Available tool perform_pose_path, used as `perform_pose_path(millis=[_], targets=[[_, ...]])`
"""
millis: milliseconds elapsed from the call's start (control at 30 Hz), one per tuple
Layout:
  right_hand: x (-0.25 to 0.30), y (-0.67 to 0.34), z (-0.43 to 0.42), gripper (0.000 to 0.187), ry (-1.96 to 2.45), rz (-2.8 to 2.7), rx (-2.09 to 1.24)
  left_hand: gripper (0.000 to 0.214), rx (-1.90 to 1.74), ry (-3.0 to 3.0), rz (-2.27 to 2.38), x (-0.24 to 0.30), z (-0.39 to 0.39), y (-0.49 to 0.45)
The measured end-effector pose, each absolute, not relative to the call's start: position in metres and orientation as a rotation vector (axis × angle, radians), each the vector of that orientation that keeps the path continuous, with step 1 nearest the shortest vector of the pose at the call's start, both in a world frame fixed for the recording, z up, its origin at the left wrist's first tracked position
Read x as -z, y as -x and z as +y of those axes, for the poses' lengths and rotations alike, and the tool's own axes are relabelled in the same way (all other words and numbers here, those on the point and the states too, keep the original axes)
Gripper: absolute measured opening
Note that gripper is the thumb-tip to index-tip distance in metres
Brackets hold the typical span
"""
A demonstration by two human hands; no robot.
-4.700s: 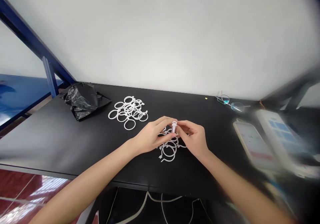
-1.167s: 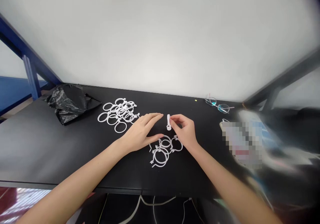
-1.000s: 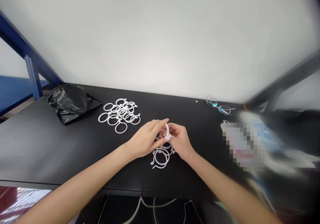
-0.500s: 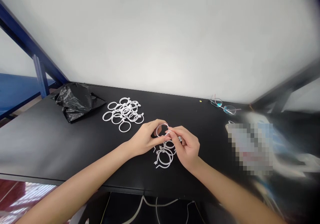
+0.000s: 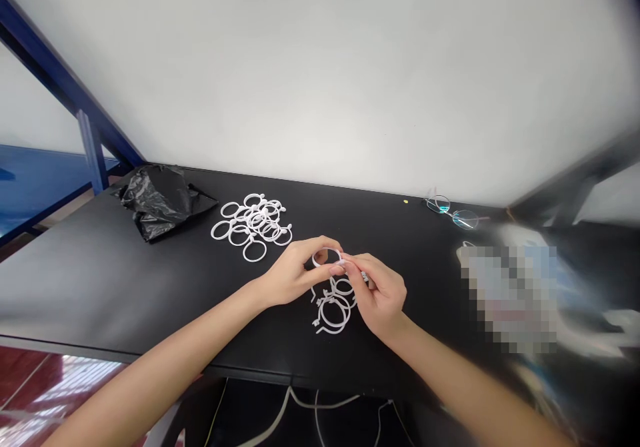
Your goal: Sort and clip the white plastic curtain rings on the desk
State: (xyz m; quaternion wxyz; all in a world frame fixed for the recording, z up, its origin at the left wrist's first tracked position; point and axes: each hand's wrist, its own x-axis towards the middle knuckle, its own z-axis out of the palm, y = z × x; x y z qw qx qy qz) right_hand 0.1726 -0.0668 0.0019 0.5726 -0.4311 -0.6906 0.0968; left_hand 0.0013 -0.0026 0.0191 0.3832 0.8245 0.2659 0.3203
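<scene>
Above the middle of a black table (image 5: 100, 287), both of my hands pinch one white plastic ring (image 5: 327, 258). My left hand (image 5: 295, 275) curls its fingers round the ring's left side. My right hand (image 5: 379, 294) grips the ring's right side with thumb and fingertips. Directly beneath the hands lies a small cluster of white rings (image 5: 334, 306) with little prongs. A bigger heap of white rings (image 5: 253, 224) rests farther back on the left.
A crumpled black plastic bag (image 5: 160, 197) sits at the back left. Eyeglasses (image 5: 453, 210) lie near the wall at the back right. A blurred-out flat object (image 5: 510, 294) is on the right. Blue metal struts (image 5: 90, 147) stand at the left edge; cables hang below the table.
My right hand held a white piece upright alone; my left hand then closed in, and now both hands grip it as a ring turned flat-on. The view shifted slightly.
</scene>
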Motion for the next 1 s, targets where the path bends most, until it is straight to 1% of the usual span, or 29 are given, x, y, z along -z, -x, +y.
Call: perform_pose_path(millis=[133,200,233,333,400,500,700,767,833,933,1000], targets=[[-0.005,-0.190,-0.053,0.027,1.171,-1.598,-0.379,0.038,-0.883,-2.460,0.879,-0.016,0.019,0.013],[-0.009,-0.205,-0.043,0.021,1.370,-1.591,-0.456,0.036,-0.944,-2.597,1.086,-0.014,0.036,0.026],[-0.011,-0.214,-0.038,0.021,1.471,-1.609,-0.497,0.034,-0.992,-2.613,1.209,-0.013,0.044,0.034],[-0.016,-0.238,-0.027,0.027,1.670,-1.741,-0.797,0.036,-0.987,-2.623,1.537,-0.007,0.065,0.056],[-0.020,-0.250,-0.023,0.028,1.728,-1.757,-0.862,0.037,-0.920,-2.624,1.655,-0.003,0.073,0.066],[-0.023,-0.265,-0.023,0.032,1.759,-1.754,-0.854,0.040,-0.836,-2.618,1.740,0.002,0.075,0.072],[-0.031,-0.273,-0.024,0.039,1.698,-1.842,-1.292,0.041,-0.670,-2.616,1.802,0.007,0.077,0.071],[-0.032,-0.271,-0.024,0.036,1.683,-1.852,-1.305,0.042,-0.664,-2.616,1.776,0.012,0.078,0.071],[-0.031,-0.269,-0.024,0.026,1.691,-1.874,-1.249,0.042,-0.672,-2.624,1.748,0.015,0.080,0.072],[-0.027,-0.267,-0.024,0.011,1.723,-1.931,-1.055,0.040,-0.682,-2.618,1.749,0.016,0.081,0.073],[-0.024,-0.266,-0.024,0.008,1.739,-1.965,-0.878,0.040,-0.745,-2.606,1.754,0.013,0.079,0.073]])
